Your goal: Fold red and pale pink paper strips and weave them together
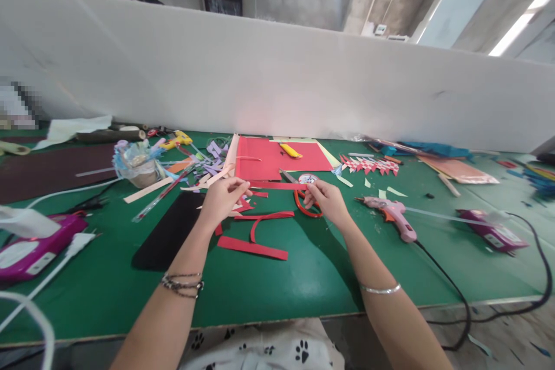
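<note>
A narrow red paper strip (277, 185) is stretched level between my two hands, above the green table. My left hand (224, 196) pinches its left end between thumb and finger. At the other end my right hand (324, 196) pinches it too, just over the scissors (299, 203) with orange-red handles, which lie partly hidden. Below the strip lie more red paper strips (252, 247), one of them curled. Behind it are red paper sheets (260, 157), and a yellow utility knife (290, 151) rests on them.
On the right, a pink glue gun (392, 214) trails a black cord near a purple device (492, 230). A woven red-and-white paper piece (370, 164) lies behind it. At left are a black pad (169, 234), a wrapped bundle (136, 162) and another purple device (41, 245). A white partition (277, 75) stands behind.
</note>
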The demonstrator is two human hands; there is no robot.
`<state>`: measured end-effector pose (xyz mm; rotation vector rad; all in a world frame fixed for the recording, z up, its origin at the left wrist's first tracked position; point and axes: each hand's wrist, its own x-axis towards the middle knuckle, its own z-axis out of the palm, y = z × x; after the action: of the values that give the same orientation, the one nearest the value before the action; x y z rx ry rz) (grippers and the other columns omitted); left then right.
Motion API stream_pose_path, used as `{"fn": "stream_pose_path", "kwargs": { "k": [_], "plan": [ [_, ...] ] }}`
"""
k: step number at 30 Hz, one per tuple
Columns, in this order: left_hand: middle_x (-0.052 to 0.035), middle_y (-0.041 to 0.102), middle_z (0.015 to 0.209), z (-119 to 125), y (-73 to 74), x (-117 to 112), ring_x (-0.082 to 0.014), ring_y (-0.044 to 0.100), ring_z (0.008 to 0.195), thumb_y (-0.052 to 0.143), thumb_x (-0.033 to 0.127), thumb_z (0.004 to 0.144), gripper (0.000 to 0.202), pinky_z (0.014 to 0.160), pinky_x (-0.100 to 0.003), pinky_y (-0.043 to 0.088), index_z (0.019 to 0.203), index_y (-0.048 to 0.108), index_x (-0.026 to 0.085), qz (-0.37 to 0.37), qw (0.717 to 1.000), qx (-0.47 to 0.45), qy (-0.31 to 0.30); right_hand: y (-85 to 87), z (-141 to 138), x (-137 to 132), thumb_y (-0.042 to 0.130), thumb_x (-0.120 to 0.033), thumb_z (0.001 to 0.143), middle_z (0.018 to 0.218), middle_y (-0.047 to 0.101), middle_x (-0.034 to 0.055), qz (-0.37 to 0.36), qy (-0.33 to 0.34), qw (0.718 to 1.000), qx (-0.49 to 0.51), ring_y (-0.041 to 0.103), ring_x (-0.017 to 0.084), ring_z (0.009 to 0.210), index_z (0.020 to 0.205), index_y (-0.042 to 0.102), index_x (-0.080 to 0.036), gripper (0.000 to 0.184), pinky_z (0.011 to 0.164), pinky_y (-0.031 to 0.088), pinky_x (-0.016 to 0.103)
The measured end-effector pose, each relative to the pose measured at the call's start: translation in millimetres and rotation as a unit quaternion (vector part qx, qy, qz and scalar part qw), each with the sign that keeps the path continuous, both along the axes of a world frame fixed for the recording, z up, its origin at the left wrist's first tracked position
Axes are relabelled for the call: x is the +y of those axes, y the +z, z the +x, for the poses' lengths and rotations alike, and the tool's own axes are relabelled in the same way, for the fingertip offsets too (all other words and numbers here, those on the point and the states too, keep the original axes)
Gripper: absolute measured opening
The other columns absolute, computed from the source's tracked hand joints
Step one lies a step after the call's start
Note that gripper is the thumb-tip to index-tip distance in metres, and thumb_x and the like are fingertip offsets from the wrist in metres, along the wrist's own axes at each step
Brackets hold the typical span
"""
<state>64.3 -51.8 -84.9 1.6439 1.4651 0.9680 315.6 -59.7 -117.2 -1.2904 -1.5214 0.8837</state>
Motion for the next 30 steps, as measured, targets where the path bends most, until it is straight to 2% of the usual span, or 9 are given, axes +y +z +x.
{"fn": "stream_pose_path", "kwargs": {
  "k": [5,9,15,19,23,25,28,29,30],
  "plan": [
    [-0.0017,0.064,0.067,-3.3,-0.4,1.3,-0.0095,0.053,0.048,0.054,0.047,0.072,0.032,0.045,-0.021,0.051,0.068,0.062,0.017,0.023,1.000,0.006,0.002,8.5,-2.4,-7.5,0.040,-0.041,0.084,0.046,0.053,-0.0014,0.050,-0.002,0.991,-0.120,0.048,0.011,0.040,0.056,0.044,-0.021,0.035,0.046,0.038,0.023],
    [-0.0013,0.061,0.067,-5.6,3.6,-1.8,-0.0095,0.051,0.047,0.055,0.049,0.070,0.033,0.043,-0.024,0.051,0.069,0.061,0.017,-0.013,1.000,-0.027,0.001,15.0,-5.7,-12.1,0.038,-0.035,0.084,0.045,0.050,-0.0019,0.083,-0.020,0.987,-0.138,0.043,0.010,0.039,0.054,0.042,-0.021,0.034,0.046,0.035,0.023],
    [0.0032,0.047,0.049,-7.4,5.8,-3.1,-0.0088,0.043,0.044,0.057,0.048,0.067,0.032,0.043,-0.023,0.050,0.068,0.061,0.016,-0.028,0.999,-0.047,0.001,16.8,-6.7,-16.3,0.039,-0.035,0.085,0.044,0.046,-0.0024,0.119,-0.011,0.984,-0.134,0.039,0.010,0.041,0.055,0.043,-0.020,0.034,0.047,0.032,0.024],
    [0.0010,0.054,0.055,-11.1,8.9,-6.2,-0.0093,0.045,0.046,0.054,0.045,0.071,0.031,0.043,-0.019,0.044,0.065,0.060,0.016,0.010,1.000,0.016,0.000,17.1,-5.6,-17.8,0.038,-0.035,0.085,0.045,0.044,-0.0027,0.140,-0.004,0.979,-0.147,0.038,0.010,0.043,0.055,0.042,-0.020,0.034,0.048,0.031,0.024],
    [0.0007,0.057,0.054,-21.3,14.5,-14.3,-0.0122,0.051,0.047,0.047,0.048,0.076,0.035,0.047,-0.020,0.040,0.064,0.060,0.017,0.029,0.994,0.109,-0.015,19.3,-7.6,-20.4,0.037,-0.035,0.086,0.047,0.044,-0.0025,0.154,0.008,0.975,-0.162,0.040,0.010,0.046,0.057,0.043,-0.020,0.033,0.050,0.032,0.023],
    [-0.0008,0.062,0.062,-26.0,17.4,-19.3,-0.0158,0.057,0.057,0.045,0.047,0.077,0.033,0.054,-0.022,0.042,0.072,0.062,0.019,0.047,0.986,0.163,0.005,22.1,-11.2,-23.6,0.037,-0.035,0.087,0.048,0.045,-0.0024,0.158,0.029,0.973,-0.164,0.040,0.010,0.046,0.058,0.043,-0.020,0.033,0.051,0.033,0.023],
    [-0.0058,0.066,0.095,-23.5,24.2,-29.4,-0.0226,0.059,0.090,0.045,0.046,0.078,0.035,0.075,-0.028,0.044,0.097,0.061,0.021,0.120,0.965,0.225,0.053,29.3,-21.3,-31.2,0.036,-0.033,0.087,0.049,0.046,-0.0024,0.178,0.085,0.963,-0.186,0.041,0.010,0.047,0.058,0.043,-0.019,0.033,0.052,0.033,0.022],
    [-0.0072,0.063,0.106,-19.2,27.3,-33.9,-0.0238,0.055,0.101,0.043,0.046,0.080,0.038,0.082,-0.030,0.042,0.104,0.058,0.021,0.147,0.960,0.233,0.044,32.5,-25.7,-34.2,0.037,-0.032,0.087,0.050,0.046,-0.0023,0.188,0.105,0.956,-0.198,0.041,0.010,0.048,0.058,0.043,-0.019,0.032,0.052,0.033,0.022],
    [-0.0079,0.059,0.114,-13.3,30.7,-38.9,-0.0240,0.050,0.108,0.039,0.046,0.082,0.040,0.089,-0.032,0.038,0.108,0.056,0.021,0.165,0.958,0.235,0.008,36.0,-30.5,-37.2,0.037,-0.030,0.087,0.050,0.047,-0.0022,0.197,0.122,0.950,-0.210,0.042,0.010,0.048,0.059,0.044,-0.019,0.031,0.052,0.032,0.021]
  ]
}}
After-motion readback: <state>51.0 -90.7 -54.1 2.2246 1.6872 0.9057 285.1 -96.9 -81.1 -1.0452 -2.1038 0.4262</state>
